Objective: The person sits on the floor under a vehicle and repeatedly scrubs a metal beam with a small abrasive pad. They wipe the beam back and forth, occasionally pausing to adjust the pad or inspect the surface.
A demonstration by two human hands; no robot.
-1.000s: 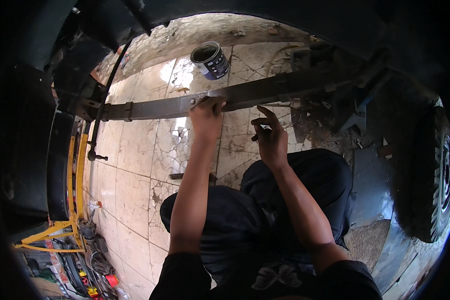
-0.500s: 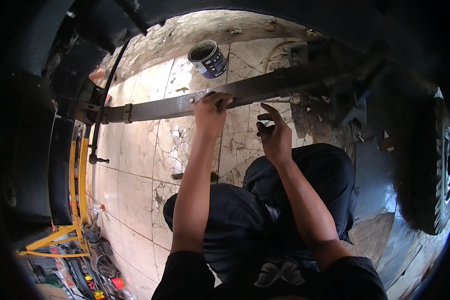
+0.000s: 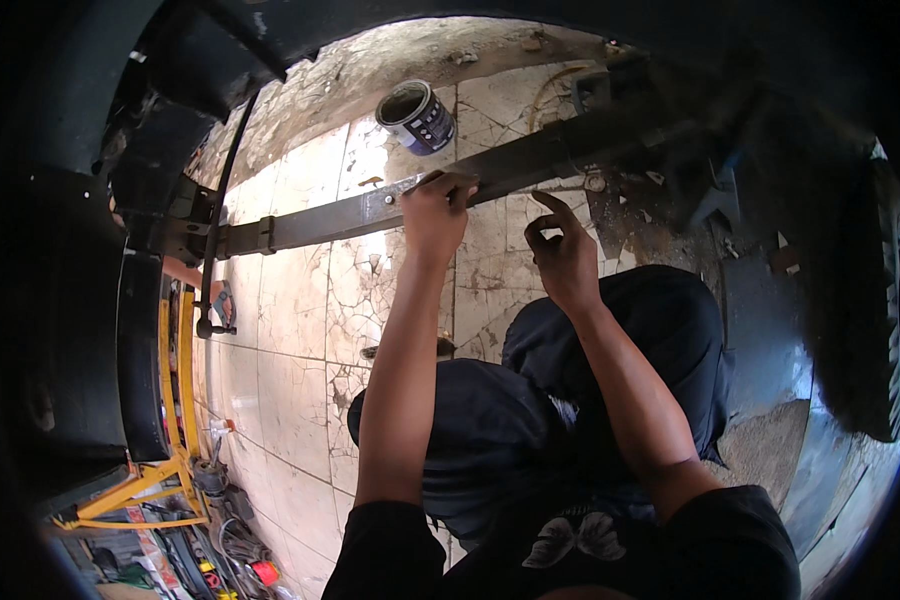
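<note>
Spacing hands [image 3: 436,222] apart along beam [image 3: 320,224] edge

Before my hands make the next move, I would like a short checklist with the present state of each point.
1. Left hand on the leaf spring: ok, it appears to rest there.
2. Anything held in the left hand: cannot tell, its underside is hidden.
3. Right hand free: ok, it seems partly curled and nothing shows in it.
4. Bolt head visible: ok, just left of the left hand.
5. Paint can stable: ok, upright on the floor tiles beyond the leaf spring.
6. Paint can covered: not ok, its top is open.
</note>
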